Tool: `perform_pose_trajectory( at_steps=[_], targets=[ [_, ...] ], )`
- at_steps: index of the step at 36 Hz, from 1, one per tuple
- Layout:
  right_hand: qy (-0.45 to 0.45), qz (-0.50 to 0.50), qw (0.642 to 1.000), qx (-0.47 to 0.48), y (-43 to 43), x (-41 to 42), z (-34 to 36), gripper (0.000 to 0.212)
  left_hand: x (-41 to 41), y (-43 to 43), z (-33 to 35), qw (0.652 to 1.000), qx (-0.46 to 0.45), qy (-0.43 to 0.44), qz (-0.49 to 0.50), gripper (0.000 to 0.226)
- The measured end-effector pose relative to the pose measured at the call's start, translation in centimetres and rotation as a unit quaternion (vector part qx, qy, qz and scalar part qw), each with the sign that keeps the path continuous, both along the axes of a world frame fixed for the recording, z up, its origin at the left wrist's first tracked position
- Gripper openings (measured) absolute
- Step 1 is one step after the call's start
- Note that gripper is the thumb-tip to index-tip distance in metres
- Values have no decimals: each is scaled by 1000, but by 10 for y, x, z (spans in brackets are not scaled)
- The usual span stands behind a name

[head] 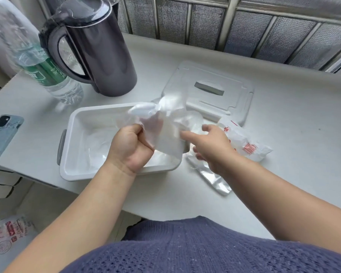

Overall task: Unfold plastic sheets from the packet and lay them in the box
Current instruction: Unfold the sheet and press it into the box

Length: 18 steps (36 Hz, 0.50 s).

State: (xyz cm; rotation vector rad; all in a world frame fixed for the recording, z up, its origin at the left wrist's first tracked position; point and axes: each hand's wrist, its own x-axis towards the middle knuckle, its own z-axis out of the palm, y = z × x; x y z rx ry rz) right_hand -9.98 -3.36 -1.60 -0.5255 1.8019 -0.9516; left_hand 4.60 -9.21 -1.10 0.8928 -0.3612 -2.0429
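Note:
A thin clear plastic sheet [165, 119] hangs bunched above the white box [75, 123]. My left hand [129, 146] pinches the sheet's left edge between thumb and curled fingers, over the box. My right hand [211, 144] is to the right of the sheet with fingers spread; its fingertips touch the sheet's right edge. Crumpled clear plastic lies inside the box [100, 146]. The packet [244, 142], white with red print and a barcode, lies on the table right of the box. Another clear folded sheet [213, 178] lies on the table under my right wrist.
The box's white lid [211, 89] lies behind the box. A dark kettle [98, 50] and a green-labelled water bottle [47, 73] stand at the back left. A phone [2, 136] lies at the left table edge. A printed bag [10, 235] lies on the floor.

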Motion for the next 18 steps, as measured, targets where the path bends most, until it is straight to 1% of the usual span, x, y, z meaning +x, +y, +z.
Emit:
perform_pose_trajectory(
  at_steps=[2,3,4,5,6,7,8,9,10,11,13,14,15,16,18],
  targets=[
    [39,-22,997,-57,-5,1,3,53,3,-3,-2,1000,-28,-2,-5,15],
    [42,-34,995,-86,-7,2,8,46,6,-5,-1,999,-43,-5,-2,26],
    [35,-43,992,-115,-9,3,13,44,9,-8,-4,999,-40,-8,-11,46],
    [27,-44,989,-137,-10,4,17,48,10,-9,-3,999,-37,-2,-18,59],
    [17,-35,988,-152,-11,6,20,54,9,-11,-2,999,-30,11,-37,63],
    [8,-15,988,-153,-11,8,22,62,8,-10,2,999,-23,10,-42,58],
    [-6,15,989,-146,-10,11,24,67,6,-8,7,998,-17,16,-50,44],
    [-23,51,989,-137,-9,13,25,68,5,-6,9,998,-20,23,-51,32],
    [-41,84,987,-131,-8,17,25,63,3,-2,15,997,-50,34,-53,31],
    [-60,103,984,-132,-6,20,24,55,0,2,19,996,-74,15,-46,32],
    [-95,80,980,-158,-4,25,24,30,1,4,22,993,-97,-17,-59,35],
    [-101,57,977,-178,-5,26,24,15,2,3,21,994,-88,-18,-58,40],
    [-94,39,975,-196,-6,26,25,7,4,1,20,996,-70,-22,-51,42],
    [-83,28,974,-210,-7,25,26,9,8,0,19,997,-56,-30,-37,41],
    [-47,28,973,-223,-12,24,27,7,16,-2,17,996,-67,-53,-3,43]
  ],
)
